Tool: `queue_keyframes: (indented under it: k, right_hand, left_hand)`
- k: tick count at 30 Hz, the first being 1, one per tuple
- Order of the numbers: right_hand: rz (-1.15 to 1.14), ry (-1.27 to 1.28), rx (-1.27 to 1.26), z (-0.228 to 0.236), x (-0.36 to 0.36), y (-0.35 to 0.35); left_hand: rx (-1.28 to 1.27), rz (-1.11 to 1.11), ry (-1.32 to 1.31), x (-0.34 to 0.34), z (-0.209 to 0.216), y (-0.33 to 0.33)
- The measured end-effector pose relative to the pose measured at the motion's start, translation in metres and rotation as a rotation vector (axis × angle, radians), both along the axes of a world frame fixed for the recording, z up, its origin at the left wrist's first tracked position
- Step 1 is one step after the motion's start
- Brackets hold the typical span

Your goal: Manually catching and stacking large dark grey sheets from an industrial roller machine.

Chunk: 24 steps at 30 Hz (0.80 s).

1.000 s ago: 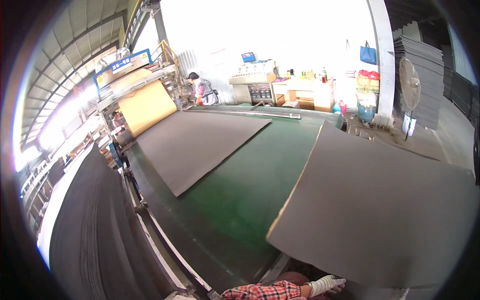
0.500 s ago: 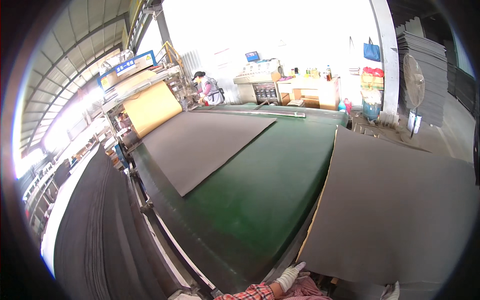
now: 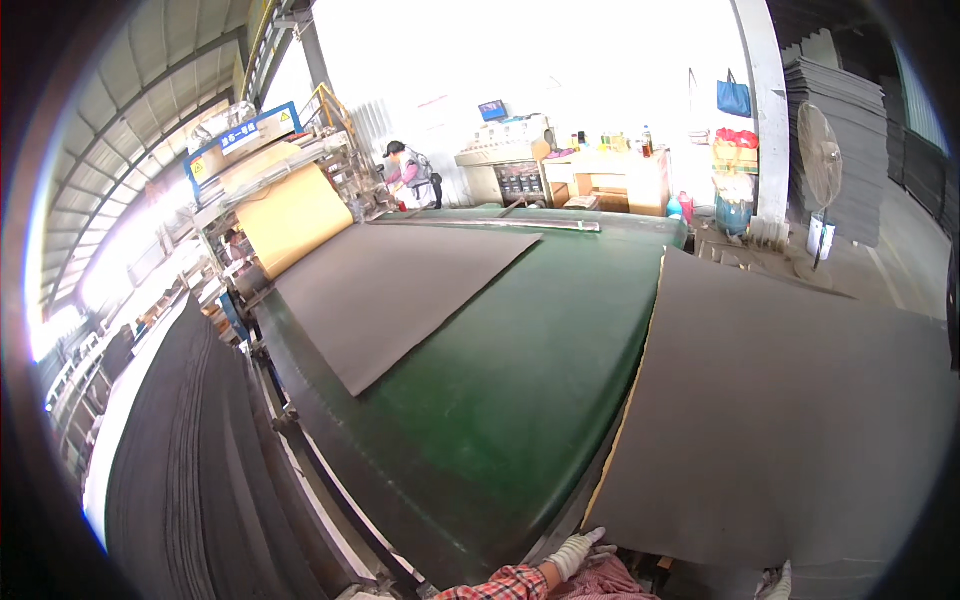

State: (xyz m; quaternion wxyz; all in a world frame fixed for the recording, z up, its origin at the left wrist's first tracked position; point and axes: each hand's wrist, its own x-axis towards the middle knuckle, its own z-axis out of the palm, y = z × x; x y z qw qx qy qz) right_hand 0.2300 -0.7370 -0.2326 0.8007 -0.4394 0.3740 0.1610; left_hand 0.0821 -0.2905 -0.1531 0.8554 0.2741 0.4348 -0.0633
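In the head view, my gloved left hand (image 3: 573,557) is meeting the near left corner of the dark grey sheet (image 3: 770,410), which is lying at the right, its pale edge running along the end of the green belt (image 3: 500,430). My right hand (image 3: 777,582) is showing at the sheet's near edge (just a sliver of it). I'm not managing to tell how far open either hand is, or whether it's gripping. Another grey sheet (image 3: 400,295) is lying on the belt.

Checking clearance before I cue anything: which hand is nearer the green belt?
Left. The left hand is close beside the green belt, at a corner of the right-hand grey sheet; the right hand is farther right, at that sheet's near edge.
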Motion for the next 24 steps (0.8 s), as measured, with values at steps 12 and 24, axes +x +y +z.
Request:
queue_keyframes:
  k: [12,24]
  right_hand:
    - [-0.134,0.022,-0.408,-0.022,0.003,0.016]
    - [-0.161,-0.020,-0.468,-0.072,0.021,-0.006]
  left_hand:
    - [-0.029,-0.136,0.018,-0.001,0.005,0.006]
    - [-0.009,-0.194,0.019,0.001,0.021,0.010]
